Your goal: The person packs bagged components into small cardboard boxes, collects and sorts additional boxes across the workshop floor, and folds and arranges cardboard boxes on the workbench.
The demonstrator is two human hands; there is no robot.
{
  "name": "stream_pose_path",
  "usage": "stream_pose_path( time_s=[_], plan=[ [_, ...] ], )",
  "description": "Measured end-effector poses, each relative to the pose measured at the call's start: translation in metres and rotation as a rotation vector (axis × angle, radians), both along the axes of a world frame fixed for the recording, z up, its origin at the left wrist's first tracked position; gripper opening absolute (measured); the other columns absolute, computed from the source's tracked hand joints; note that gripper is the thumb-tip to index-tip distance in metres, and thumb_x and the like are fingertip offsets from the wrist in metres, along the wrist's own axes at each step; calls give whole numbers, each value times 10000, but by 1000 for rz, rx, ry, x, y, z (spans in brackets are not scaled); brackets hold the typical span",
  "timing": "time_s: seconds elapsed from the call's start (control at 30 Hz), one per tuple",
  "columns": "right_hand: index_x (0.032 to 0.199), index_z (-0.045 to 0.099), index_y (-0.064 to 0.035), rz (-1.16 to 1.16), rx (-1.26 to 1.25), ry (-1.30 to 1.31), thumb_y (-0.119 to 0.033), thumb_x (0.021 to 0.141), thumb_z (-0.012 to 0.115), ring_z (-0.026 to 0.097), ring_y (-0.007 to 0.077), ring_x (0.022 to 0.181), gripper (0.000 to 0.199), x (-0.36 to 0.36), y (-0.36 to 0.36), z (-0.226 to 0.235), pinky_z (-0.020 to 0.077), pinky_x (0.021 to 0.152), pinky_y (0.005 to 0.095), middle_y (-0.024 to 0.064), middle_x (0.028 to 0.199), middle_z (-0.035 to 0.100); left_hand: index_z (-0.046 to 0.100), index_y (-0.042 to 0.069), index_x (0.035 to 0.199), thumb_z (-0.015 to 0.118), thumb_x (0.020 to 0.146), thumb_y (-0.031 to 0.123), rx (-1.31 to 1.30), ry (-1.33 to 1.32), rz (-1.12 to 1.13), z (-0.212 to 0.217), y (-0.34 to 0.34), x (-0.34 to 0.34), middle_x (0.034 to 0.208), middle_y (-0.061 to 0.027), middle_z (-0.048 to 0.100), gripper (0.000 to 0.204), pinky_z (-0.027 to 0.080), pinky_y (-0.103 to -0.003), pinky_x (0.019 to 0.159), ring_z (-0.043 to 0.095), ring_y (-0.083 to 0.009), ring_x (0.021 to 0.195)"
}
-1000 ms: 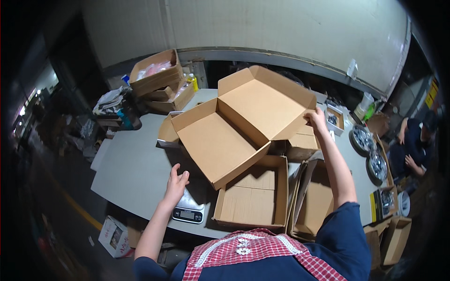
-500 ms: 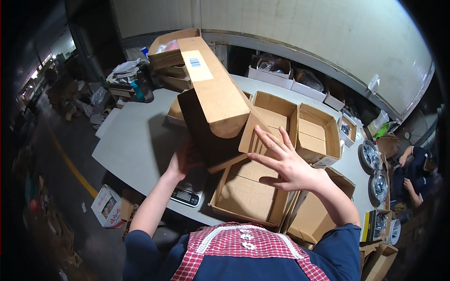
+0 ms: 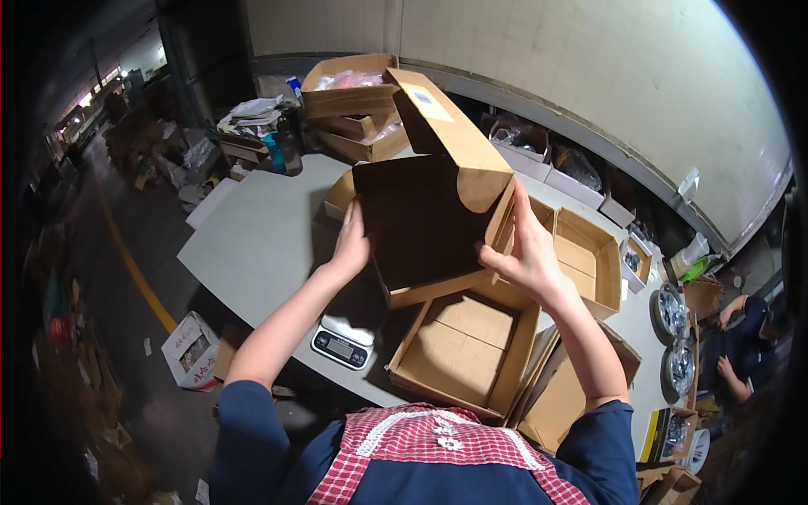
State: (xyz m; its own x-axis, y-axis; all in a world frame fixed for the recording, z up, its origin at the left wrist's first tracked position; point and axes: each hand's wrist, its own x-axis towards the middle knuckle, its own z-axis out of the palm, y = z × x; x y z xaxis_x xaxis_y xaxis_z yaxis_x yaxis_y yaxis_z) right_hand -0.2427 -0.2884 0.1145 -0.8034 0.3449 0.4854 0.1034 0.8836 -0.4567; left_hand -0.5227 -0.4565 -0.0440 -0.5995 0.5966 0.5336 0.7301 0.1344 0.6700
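A brown cardboard box (image 3: 467, 139) with a raised hinged lid is held tilted above the table, its dark inside turned toward me. A pale label (image 3: 423, 99) sits on the lid. At the box's left wall my left hand (image 3: 351, 246) is closed, though its fingertips are partly hidden. My right hand (image 3: 528, 248) grips the right side, thumb at the wall's edge and fingers along the outside. Beneath the box lies an open shallow carton (image 3: 454, 349). A digital kitchen scale (image 3: 343, 343) rests on the table to its left.
More open cartons (image 3: 587, 252) stand on the grey table (image 3: 240, 240) at the right. Stacked boxes (image 3: 353, 101) hold bagged items at the back, near a bottle (image 3: 289, 151). Round trays (image 3: 671, 313) line the right edge. Another person (image 3: 741, 341) sits at far right.
The box has shifted right and its lid stands further open, showing the inside. My right hand has gone from spread fingers to a grip on the side wall; my left hand has risen.
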Motion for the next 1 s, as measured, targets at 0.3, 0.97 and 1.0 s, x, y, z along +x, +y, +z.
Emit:
stream_pose_path(
  time_s=[0.3, 0.97, 1.0],
  plan=[
    [1460, 420, -34, -1, -148, 111, 13, 937, 576, 651, 307, 1118, 548, 28, -3, 4, 480, 952, 335, 228, 1199, 654, 520, -24, 1312, 612, 766, 83, -84, 578, -134, 11, 98, -90, 1312, -274, 549, 564, 437, -479, 1044, 507, -435, 1239],
    [1552, 305, -142, 228, 310, -554, -217, 922, 626, 347, 362, 1434, 710, 2, -30, -36, 249, 1154, 628, 155, 1549, 372, 594, 60, 1272, 576, 955, 325, 311, -712, -208, -84, 117, -280, 1233, -160, 648, 413, 535, -447, 934, 647, -311, 1099],
    [1564, 272, -153, 252, 241, -589, -336, 934, 639, 299, 393, 1457, 751, 0, -31, -51, 243, 1141, 662, 146, 1584, 319, 589, 61, 1276, 568, 963, 331, 331, -844, -196, -95, 93, -288, 1231, -153, 650, 414, 534, -445, 935, 646, -306, 1103]
  ],
)
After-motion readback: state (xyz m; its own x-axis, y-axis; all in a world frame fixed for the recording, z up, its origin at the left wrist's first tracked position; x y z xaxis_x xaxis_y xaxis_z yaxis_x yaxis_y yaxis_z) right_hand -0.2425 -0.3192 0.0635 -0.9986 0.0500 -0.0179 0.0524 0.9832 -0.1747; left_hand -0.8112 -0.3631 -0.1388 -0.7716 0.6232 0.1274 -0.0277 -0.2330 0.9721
